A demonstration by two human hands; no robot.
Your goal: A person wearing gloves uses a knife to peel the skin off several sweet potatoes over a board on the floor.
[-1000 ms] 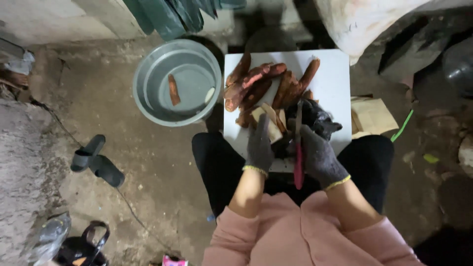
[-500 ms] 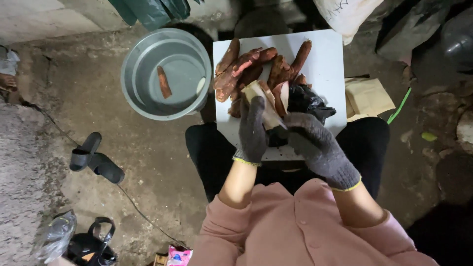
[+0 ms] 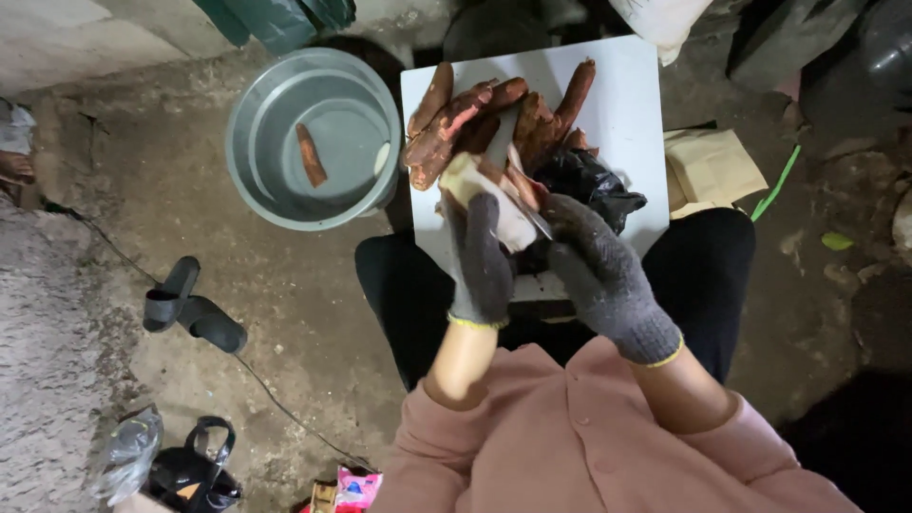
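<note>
Moved: both gloved hands have risen nearer the heap since a second ago.
Left hand: dark grey knit glove, curled around a pale, half-peeled long root.
Right hand: closed on a thin knife blade touching that root.
Beyond hands: reddish-brown unpeeled roots on a white square board.
Left of hands: round grey metal basin.

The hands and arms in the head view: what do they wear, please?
Both the left hand and the right hand wear dark grey knitted gloves with a thin yellow trim at the cuff. The forearms are bare between gloves and sleeves. The sleeves are dusty pink, loose, pushed up toward the elbows, part of a pink top with small buttons.
</note>
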